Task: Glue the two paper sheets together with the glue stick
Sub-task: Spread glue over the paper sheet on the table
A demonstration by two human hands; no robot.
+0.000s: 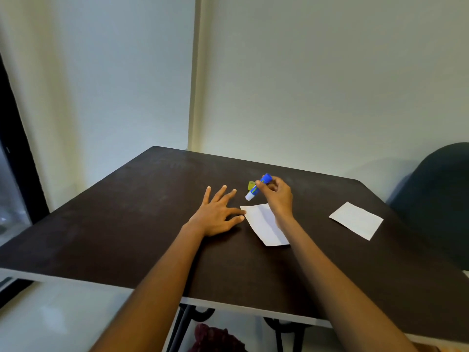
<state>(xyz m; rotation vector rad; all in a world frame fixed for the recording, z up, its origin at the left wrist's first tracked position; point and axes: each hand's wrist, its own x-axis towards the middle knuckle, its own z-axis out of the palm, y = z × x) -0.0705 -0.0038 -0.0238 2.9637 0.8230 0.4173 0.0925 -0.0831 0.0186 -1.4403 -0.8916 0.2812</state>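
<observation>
Head view: right hand (278,196) gripped the uncapped glue stick (258,187) above the near paper sheet (264,223); left hand (215,214), spread flat on the counter (127,212), pinned its corner. Probably gluing next; second sheet (356,220) lay well apart.

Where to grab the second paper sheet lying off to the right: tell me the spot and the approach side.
Probably by the near corner of the second sheet, coming in from the front. It lies flat on the table and turned like a diamond, clear of the other sheet, so that corner points toward the person.
</observation>
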